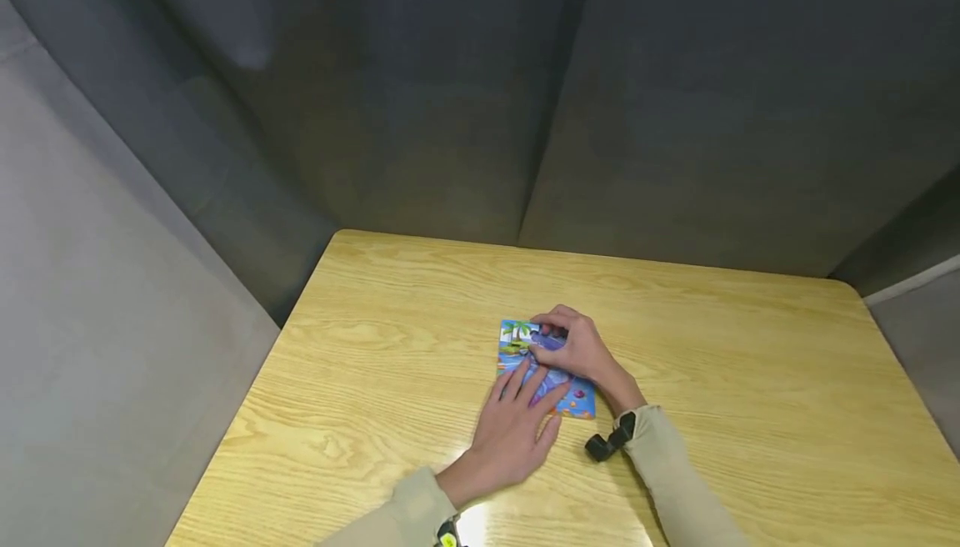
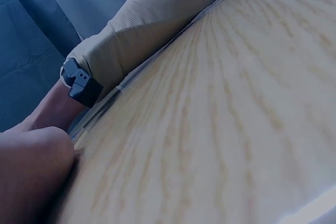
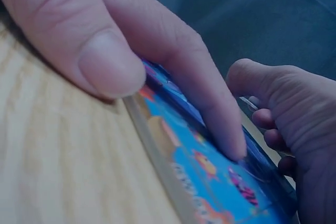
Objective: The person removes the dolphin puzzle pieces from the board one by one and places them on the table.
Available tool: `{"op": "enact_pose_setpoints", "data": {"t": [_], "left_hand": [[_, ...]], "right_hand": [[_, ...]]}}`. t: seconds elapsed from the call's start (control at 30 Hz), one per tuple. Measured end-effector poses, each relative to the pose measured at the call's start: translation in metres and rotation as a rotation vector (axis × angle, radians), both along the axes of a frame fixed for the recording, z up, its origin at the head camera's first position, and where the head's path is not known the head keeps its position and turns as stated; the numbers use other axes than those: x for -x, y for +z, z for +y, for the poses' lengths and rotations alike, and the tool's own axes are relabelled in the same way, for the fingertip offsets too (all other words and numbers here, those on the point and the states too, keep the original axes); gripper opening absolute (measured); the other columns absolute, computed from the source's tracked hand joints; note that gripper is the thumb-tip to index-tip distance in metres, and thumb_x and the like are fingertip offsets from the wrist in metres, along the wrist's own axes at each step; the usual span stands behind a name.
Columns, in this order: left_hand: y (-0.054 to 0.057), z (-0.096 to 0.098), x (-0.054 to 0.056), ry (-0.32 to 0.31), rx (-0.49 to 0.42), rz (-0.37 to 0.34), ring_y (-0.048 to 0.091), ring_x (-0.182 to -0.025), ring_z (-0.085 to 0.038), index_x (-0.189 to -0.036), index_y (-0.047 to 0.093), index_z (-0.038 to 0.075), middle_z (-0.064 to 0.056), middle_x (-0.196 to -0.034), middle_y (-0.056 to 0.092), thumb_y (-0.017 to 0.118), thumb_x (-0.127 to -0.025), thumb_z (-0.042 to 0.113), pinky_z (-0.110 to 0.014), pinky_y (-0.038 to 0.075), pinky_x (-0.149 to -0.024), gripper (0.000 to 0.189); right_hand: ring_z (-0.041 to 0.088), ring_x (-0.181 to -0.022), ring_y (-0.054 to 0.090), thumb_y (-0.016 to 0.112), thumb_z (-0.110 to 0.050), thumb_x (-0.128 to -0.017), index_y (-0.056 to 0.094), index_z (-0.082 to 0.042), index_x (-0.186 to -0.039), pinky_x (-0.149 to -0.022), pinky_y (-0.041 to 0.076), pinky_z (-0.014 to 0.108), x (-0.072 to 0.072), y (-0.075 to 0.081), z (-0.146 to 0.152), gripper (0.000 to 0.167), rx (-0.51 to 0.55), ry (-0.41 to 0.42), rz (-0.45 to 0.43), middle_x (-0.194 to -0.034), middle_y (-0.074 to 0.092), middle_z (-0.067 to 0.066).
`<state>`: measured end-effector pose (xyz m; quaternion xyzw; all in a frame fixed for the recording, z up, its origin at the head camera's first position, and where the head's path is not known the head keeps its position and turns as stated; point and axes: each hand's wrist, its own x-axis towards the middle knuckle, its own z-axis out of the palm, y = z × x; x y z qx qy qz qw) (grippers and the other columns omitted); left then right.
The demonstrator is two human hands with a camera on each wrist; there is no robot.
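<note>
A dark curtain (image 1: 442,113) is hanging behind the table (image 1: 367,363), where a bright picture board (image 1: 584,403) is lying flat, within easy reach of both hands. The left hand (image 1: 513,437) is spreading its fingers over the board's near part — probably bracing it against sliding. The right hand (image 1: 582,348) is bending over the far part, thumb and fingertips pinching what is looking like a thin piece (image 3: 249,103) — presumably for fine control, though I'm not seeing its face.
</note>
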<state>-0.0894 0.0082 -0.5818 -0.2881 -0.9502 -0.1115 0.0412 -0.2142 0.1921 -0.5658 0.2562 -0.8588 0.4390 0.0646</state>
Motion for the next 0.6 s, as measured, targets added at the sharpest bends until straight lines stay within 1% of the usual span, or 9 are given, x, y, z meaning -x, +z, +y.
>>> {"op": "enact_pose_setpoints", "data": {"t": [0.17, 0.3, 0.4, 0.6], "left_hand": [[-0.002, 0.000, 0.000, -0.001, -0.010, 0.001, 0.011, -0.161, -0.030, -0.163, 0.035, 0.038, -0.001, -0.173, 0.024, 0.022, -0.112, 0.047, -0.052, 0.017, -0.127, 0.053], [-0.003, 0.000, 0.001, -0.007, -0.017, 0.006, 0.012, -0.161, -0.032, -0.163, 0.036, 0.037, -0.003, -0.173, 0.024, 0.024, -0.112, 0.047, -0.054, 0.019, -0.126, 0.053], [-0.003, -0.001, 0.002, -0.007, -0.022, 0.018, 0.013, -0.161, -0.033, -0.162, 0.038, 0.035, -0.004, -0.172, 0.025, 0.025, -0.112, 0.047, -0.054, 0.020, -0.126, 0.053], [-0.003, -0.002, 0.003, -0.007, -0.023, 0.036, 0.015, -0.160, -0.033, -0.161, 0.040, 0.035, -0.004, -0.172, 0.026, 0.027, -0.112, 0.047, -0.054, 0.021, -0.126, 0.052]], "right_hand": [[0.020, -0.083, 0.061, 0.090, -0.013, -0.078, 0.078, -0.006, -0.116, -0.075, 0.052, 0.032, 0.001, 0.000, 0.005, 0.040, 0.048, 0.000, -0.023, -0.091, 0.069, 0.004], [0.024, -0.082, 0.061, 0.090, -0.010, -0.078, 0.078, -0.005, -0.115, -0.074, 0.051, 0.034, 0.003, 0.001, 0.011, 0.039, 0.085, 0.010, -0.007, -0.091, 0.069, 0.008], [0.024, -0.082, 0.059, 0.090, -0.010, -0.079, 0.078, -0.005, -0.116, -0.073, 0.050, 0.032, 0.005, 0.002, 0.016, 0.039, 0.091, 0.008, -0.009, -0.091, 0.068, 0.009], [0.026, -0.081, 0.060, 0.091, -0.010, -0.079, 0.078, -0.006, -0.117, -0.072, 0.050, 0.031, 0.005, 0.007, 0.027, 0.041, 0.100, -0.011, -0.050, -0.093, 0.068, 0.009]]}}
